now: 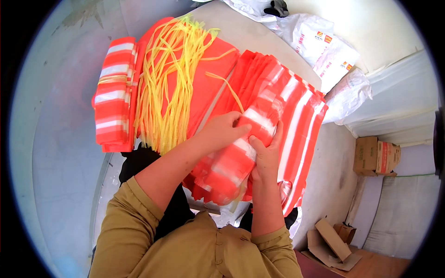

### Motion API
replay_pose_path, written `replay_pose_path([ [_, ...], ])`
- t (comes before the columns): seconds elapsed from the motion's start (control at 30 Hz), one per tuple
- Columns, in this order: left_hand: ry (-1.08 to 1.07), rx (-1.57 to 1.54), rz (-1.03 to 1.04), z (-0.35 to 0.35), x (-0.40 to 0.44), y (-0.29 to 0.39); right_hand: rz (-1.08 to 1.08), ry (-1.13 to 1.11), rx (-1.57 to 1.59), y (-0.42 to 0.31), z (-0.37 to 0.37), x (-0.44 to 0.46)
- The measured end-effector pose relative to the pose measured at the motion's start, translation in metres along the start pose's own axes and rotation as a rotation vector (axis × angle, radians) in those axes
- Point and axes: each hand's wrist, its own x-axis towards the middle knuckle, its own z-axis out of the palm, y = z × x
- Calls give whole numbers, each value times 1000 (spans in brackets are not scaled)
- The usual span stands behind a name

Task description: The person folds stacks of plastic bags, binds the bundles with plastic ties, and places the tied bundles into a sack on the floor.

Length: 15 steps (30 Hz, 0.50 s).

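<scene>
A folded bundle of red-and-white striped plastic sheeting (pixel 232 160) lies across my lap, partly blurred. My left hand (pixel 227 130) grips it from above, fingers curled over its upper part. Close beside it, my right hand (pixel 266 155) holds the bundle's right side, thumb on top and the other fingers partly hidden. A single yellow strip (pixel 227 85) runs up from behind my left hand. Beyond and to the right, a wider stack of the same striped sheeting (pixel 296 120) is spread out under the bundle.
To the left lie many loose yellow strips (pixel 169 83) on red sheeting (pixel 204 88), and a tied striped bundle (pixel 112 92). White printed sacks (pixel 320 48) line the back. Cardboard boxes (pixel 376 156) and flattened cardboard (pixel 331 243) are at the right.
</scene>
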Motion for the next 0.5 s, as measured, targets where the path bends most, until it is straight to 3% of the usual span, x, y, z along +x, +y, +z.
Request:
replay_pose_path([
  [0.1, -44, -82, -19, 1, -3, 3, -2, 2, -38, -5, 8, -1],
  [0.3, -47, -367, -86, 1, 3, -2, -47, -61, -459, 3, -33, 5],
  [0.4, -44, -296, -111, -1, 0, 7, -255, -2, -803, 13, -43, 2],
  [0.5, -70, -255, -87, 1, 1, 6, -173, 48, -1078, 3, -35, -3],
])
